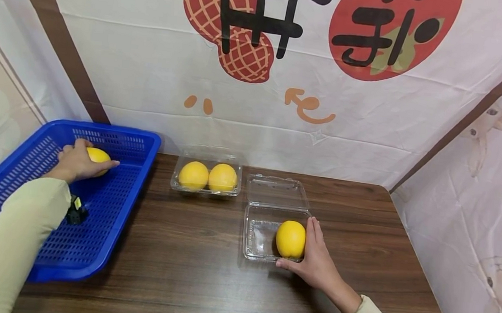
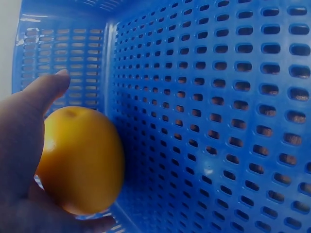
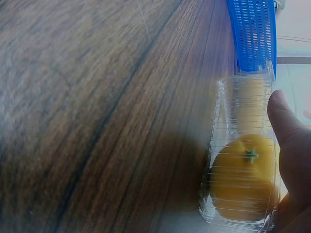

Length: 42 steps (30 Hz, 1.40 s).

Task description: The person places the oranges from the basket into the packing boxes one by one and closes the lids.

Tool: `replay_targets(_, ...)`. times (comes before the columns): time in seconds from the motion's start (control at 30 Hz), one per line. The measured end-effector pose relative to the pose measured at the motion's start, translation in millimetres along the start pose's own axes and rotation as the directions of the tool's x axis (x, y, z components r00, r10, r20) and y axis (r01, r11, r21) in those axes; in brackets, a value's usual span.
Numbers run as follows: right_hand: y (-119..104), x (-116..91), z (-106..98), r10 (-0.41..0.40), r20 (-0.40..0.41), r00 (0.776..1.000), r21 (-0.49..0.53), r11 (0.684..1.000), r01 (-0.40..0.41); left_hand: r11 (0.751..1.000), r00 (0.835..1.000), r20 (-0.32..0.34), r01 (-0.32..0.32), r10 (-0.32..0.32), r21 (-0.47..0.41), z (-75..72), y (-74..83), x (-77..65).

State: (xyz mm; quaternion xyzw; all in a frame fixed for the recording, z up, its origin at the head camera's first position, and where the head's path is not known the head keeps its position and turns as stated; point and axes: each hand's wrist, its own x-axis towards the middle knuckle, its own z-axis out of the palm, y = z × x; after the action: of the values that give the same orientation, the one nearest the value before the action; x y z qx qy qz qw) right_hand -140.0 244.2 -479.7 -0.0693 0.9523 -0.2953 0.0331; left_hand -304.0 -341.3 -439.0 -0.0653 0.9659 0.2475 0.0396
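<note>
Inside the blue basket (image 1: 136,186), my left hand (image 1: 77,162) grips a round yellow orange (image 1: 98,155). In the left wrist view, the thumb lies above the orange (image 2: 87,160) and fingers pass below it, close to the perforated basket wall. My right hand (image 1: 320,261) holds the right front corner of a clear plastic box (image 1: 252,250), thumb along the front edge and fingers up the right side. Its hinged lid (image 1: 275,191) lies back, and one orange (image 1: 290,239) sits in its right half. The right wrist view shows this orange (image 3: 243,179) with a green stem end through the box wall.
A second clear box (image 1: 204,191) holding two oranges (image 1: 193,175) stands at the back of the brown wooden table (image 1: 186,261), between the basket and the lidded box. Printed cloth (image 1: 150,66) hangs behind the table and along its sides.
</note>
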Motion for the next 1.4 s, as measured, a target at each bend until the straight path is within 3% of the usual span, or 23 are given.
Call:
replay_targets(0.4, 0, 0, -1, 0.003, -0.001, 1.000, 0.007, 1.000, -0.003, 0.997, 1.000, -0.013, 0.023, -0.024, -0.071, 7.3, -4.8, -1.1)
replay_targets(0.7, 1, -1, 1, -0.009, -0.020, 1.000, 0.003, 1.000, 0.009, 0.999, 0.999, -0.042, -0.033, 0.031, -0.041, 8.8, -12.3, 3.0)
replay_targets(1.4, -2, 0, 0, 0.015, 0.007, 1.000, 0.012, 1.000, -0.015, 0.995, 0.995, -0.078, -0.064, 0.058, -0.081, 14.0, -32.1, 9.4)
